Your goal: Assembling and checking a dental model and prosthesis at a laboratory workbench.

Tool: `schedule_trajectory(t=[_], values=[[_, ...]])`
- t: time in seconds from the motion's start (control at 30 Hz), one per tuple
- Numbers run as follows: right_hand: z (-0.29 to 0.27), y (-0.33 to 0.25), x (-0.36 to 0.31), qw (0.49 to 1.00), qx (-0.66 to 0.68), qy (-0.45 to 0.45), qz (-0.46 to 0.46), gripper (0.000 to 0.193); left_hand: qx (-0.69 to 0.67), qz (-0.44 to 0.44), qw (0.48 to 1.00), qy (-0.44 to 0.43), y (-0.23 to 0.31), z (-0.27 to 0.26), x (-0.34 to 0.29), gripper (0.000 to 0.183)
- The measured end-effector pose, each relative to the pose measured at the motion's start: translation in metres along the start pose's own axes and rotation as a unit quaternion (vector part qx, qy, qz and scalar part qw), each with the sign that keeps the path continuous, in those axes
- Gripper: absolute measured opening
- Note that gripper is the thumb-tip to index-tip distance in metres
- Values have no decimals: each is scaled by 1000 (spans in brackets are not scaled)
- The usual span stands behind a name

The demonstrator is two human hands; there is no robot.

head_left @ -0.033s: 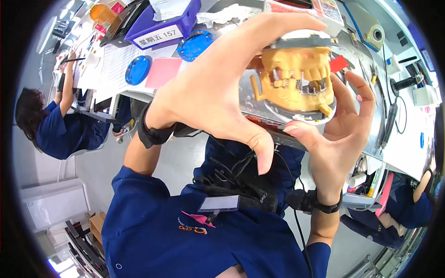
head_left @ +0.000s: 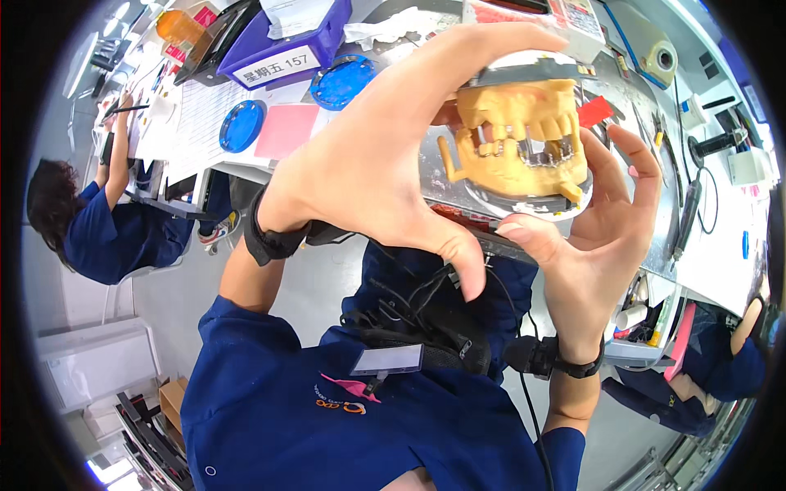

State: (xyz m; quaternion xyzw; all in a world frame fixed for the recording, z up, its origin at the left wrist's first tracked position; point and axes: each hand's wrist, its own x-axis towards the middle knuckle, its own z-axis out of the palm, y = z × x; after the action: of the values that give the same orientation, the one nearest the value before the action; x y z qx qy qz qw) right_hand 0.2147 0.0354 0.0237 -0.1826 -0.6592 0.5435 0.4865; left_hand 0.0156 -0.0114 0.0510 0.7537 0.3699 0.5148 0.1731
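The left hand's (head_left: 360, 176) grip is spread wide, index finger arched over the upper plate (head_left: 524, 75), thumb free; whether its hidden fingers press cannot be told. The right hand's (head_left: 606, 225) grip seems to pinch the base from below, probably steadying the yellow dental casts (head_left: 508, 172), raised above the surface (head_left: 725, 245) with the teeth in clear view. Compared with the earlier frame, the casts sit slightly leftward, both hands' poses nearly unchanged.
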Motion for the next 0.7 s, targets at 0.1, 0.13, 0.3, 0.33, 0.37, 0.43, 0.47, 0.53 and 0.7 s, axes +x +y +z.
schedule_trajectory(t=[0.1,0.13,0.3,0.33,0.37,0.43,0.47,0.53,0.7], values=[[3,0,-2,998,-58,12,-7,97,18,-23,999,24,-3,5,-5,101],[3,1,-3,998,-59,13,-6,97,39,-42,998,35,-4,7,-6,97],[1,2,-5,993,-114,6,-6,94,34,-32,999,13,-4,3,-6,94],[-2,6,-6,991,-128,24,-3,94,2,-45,999,-16,-13,4,-6,95],[-6,6,-4,982,-186,12,-30,93,-32,-54,997,-47,-17,4,-3,95],[-11,11,-3,966,-248,-9,-72,89,-94,-100,990,-10,-13,-10,-2,117],[-11,18,-5,963,-255,-14,-90,87,-72,-134,988,36,-13,-19,-4,103],[2,37,-9,961,-265,-2,-84,83,-121,-139,976,112,-33,-45,-11,64],[-6,40,-24,927,-341,13,-155,61,-153,-237,949,138,-58,-38,5,53]])
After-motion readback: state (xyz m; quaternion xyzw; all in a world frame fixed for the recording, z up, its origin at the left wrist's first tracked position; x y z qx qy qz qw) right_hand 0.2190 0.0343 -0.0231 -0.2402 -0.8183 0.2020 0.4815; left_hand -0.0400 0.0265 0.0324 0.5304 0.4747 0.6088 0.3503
